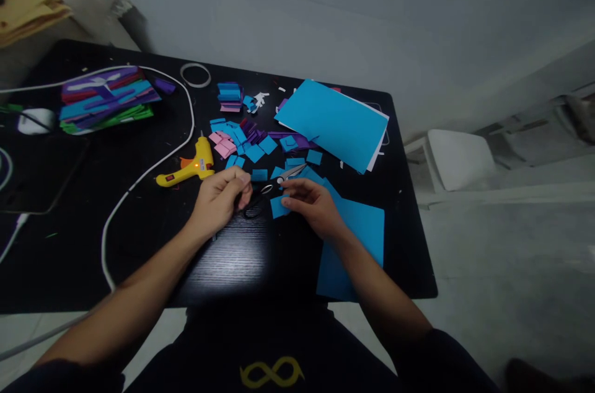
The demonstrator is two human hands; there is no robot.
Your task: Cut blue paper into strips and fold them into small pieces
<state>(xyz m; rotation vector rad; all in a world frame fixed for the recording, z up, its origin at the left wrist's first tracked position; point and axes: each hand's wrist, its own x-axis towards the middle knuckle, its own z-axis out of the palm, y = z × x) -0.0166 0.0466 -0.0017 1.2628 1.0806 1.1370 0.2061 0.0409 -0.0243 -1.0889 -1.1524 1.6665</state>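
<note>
My left hand (225, 194) is closed, thumb pressed against the curled fingers; whatever it may pinch is hidden. Just beyond its fingertips is a small blue paper piece (259, 175); I cannot tell whether they touch. My right hand (312, 204) has its thumb and fingers apart, over a blue paper square (277, 207) on the table. Between the hands lie scissors (279, 181) with dark handles, blades pointing away to the right. Blue paper sheets (360, 225) lie partly under my right forearm. More folded blue pieces (268, 144) are scattered beyond the hands.
A yellow glue gun (203, 157) with a lit orange light rests beside my left hand. A white cable (132, 187) curves across the black table (153, 256). Stacked coloured paper (109, 98) sits at the left, a large blue sheet (334, 123) at the back right.
</note>
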